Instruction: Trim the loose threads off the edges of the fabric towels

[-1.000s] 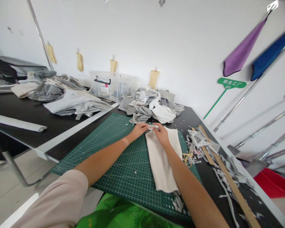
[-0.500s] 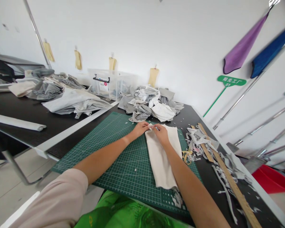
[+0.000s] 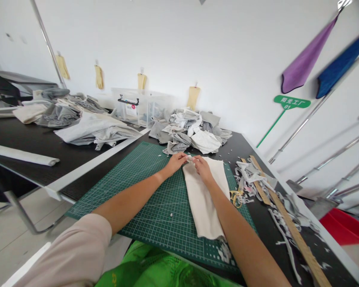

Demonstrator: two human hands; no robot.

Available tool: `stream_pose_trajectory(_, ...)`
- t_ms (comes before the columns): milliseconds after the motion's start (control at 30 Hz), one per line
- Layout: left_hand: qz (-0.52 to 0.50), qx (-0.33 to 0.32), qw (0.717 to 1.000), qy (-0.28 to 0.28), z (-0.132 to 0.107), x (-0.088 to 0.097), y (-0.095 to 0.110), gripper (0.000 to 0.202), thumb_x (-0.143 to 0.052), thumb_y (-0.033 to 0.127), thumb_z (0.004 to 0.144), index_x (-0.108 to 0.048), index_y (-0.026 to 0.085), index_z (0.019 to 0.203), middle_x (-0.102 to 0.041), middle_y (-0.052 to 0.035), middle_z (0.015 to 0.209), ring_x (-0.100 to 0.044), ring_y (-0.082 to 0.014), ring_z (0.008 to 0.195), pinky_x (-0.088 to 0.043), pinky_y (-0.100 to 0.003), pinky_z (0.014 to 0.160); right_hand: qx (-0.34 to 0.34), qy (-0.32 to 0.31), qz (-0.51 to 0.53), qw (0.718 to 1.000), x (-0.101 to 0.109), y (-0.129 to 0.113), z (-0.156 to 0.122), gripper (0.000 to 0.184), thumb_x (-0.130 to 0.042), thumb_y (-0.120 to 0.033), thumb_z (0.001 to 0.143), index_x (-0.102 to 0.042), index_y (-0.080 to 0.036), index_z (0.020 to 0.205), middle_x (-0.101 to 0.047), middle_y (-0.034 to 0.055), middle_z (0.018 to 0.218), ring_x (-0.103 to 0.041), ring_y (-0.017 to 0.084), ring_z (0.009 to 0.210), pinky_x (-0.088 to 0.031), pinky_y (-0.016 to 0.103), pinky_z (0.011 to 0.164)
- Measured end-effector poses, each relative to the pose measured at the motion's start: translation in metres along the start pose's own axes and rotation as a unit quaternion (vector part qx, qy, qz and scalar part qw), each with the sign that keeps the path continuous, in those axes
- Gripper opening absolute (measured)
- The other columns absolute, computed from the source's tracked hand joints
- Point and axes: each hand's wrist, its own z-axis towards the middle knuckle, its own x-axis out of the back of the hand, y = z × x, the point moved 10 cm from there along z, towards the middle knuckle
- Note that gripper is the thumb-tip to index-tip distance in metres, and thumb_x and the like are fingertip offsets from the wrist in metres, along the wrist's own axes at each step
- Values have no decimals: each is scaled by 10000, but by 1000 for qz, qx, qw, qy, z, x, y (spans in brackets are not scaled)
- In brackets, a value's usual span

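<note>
A cream piece of cloth [image 3: 202,201] lies lengthwise on the green cutting mat [image 3: 149,187]. My left hand [image 3: 176,163] pinches the cloth's far left corner, fingers closed. My right hand [image 3: 202,168] rests on the far edge right beside it, fingers curled and pinching the same edge; a small object may be in it, but I cannot make it out. Both hands nearly touch.
A heap of grey and white cloth pieces [image 3: 191,133] sits beyond the mat. Clear plastic boxes [image 3: 137,107] stand at the wall. To the right lie yellow-handled scissors [image 3: 235,196], cloth scraps [image 3: 251,177] and a wooden ruler [image 3: 290,227]. More fabric [image 3: 86,127] covers the left table.
The hands have stayed at the cloth's far edge; the small pale tool seen in the right hand earlier no longer shows. The view shifted slightly.
</note>
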Motion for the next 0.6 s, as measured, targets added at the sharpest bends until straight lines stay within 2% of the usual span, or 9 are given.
stream_pose_trajectory(133,-11,0,1000,-13,0,-2,-1,222,-749,329,855,-711,121,921,-725,-43,804,-647,-151,746,-511,-286,765,-9,0,-3,1000,-1,-3,-2,468,-558,-674,898,-641,-216,941,-525,-14,589,-449,148,539,-326,270,522)
stream_pose_trajectory(367,9,-11,1000,-24,1,-3,0,260,-771,342,833,-722,121,960,-721,-45,812,-631,-146,724,-496,-281,734,-3,4,-66,998,0,-4,-4,459,-499,-715,922,-580,-266,961,-543,-46,622,-509,162,593,-382,260,583)
stream_pose_trajectory(600,23,-14,999,-20,2,-2,0,260,-735,380,861,-697,131,923,-710,-52,816,-646,-155,758,-505,-286,753,58,-13,-108,992,-5,-11,-4,476,-415,-679,1001,-650,-266,1027,-632,-6,755,-577,184,723,-404,287,677)
